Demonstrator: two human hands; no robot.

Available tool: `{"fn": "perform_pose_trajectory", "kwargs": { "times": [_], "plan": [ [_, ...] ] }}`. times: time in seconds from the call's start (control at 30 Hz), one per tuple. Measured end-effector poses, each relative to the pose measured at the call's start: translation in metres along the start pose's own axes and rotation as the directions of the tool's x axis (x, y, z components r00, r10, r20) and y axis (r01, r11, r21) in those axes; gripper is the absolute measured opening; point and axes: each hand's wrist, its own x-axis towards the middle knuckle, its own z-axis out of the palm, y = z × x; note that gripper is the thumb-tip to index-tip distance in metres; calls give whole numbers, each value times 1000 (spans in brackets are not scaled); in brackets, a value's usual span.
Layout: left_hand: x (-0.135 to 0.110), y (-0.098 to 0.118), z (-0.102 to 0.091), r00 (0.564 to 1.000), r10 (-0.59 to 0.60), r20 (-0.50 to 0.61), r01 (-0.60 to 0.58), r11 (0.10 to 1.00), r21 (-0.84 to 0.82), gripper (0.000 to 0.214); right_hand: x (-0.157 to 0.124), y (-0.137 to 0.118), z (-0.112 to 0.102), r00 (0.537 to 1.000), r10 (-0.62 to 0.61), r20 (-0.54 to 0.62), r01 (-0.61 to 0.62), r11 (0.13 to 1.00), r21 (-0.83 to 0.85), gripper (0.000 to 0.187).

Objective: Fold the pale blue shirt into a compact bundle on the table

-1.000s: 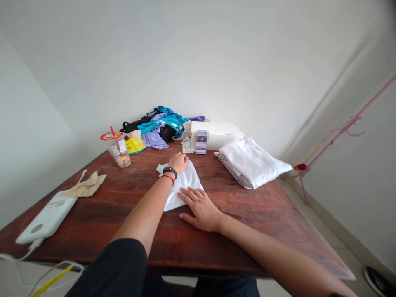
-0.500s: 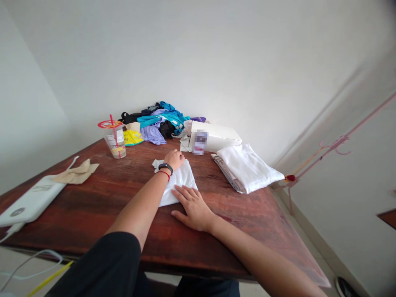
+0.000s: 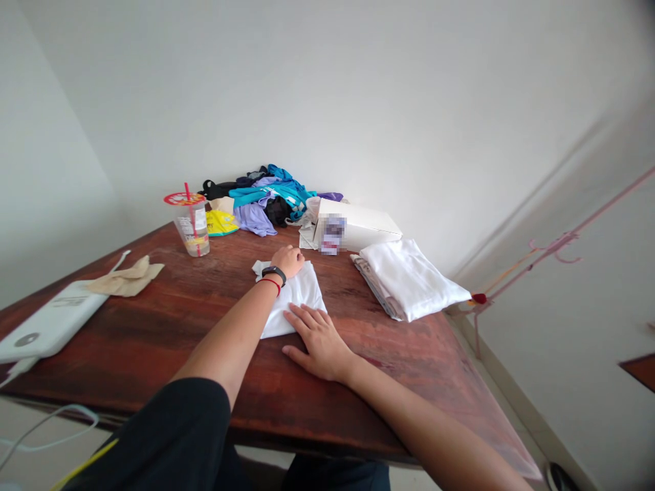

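A folded white garment lies on the dark wooden table in front of me. My left hand, with a black band and a red string at its wrist, is closed at the garment's far edge; its fingertips are hidden. Flat across the near right corner rests my right hand, its fingers stretched out and the thumb apart on the wood. My left forearm covers part of the garment's left side.
To the right is a stack of folded white cloth. A white box and a heap of clothes stand by the wall. Leftward are a plastic cup with a straw, a beige cloth and a white power bank.
My left hand's fingers have curled in more at the garment's far edge. My right hand stays in place, and the view has shifted slightly.
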Motion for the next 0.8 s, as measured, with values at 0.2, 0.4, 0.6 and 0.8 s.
{"fn": "perform_pose_trajectory", "kwargs": {
  "times": [0.2, 0.4, 0.6, 0.8],
  "plan": [
    [1, -2, -4, 999, -27, 32, 28, 999, -28, 29, 0, 0, 1, 1000, 2, 7, -2, 1000, 1, 72],
    [2, -2, -3, 999, -41, 26, 42, 999, -30, 29, 0, 0, 1, 1000, 10, 15, -10, 1000, 9, 72],
    [2, -2, 2, 996, -89, 3, 89, 996, -8, 32, 0, 0, 1, 1000, 11, 10, -11, 1000, 18, 72],
    [1, 1, -1, 994, -113, 2, 113, 994, 14, 32, -1, 1, 2, 1000, 7, 3, -7, 1000, 11, 72]
  ]
}}
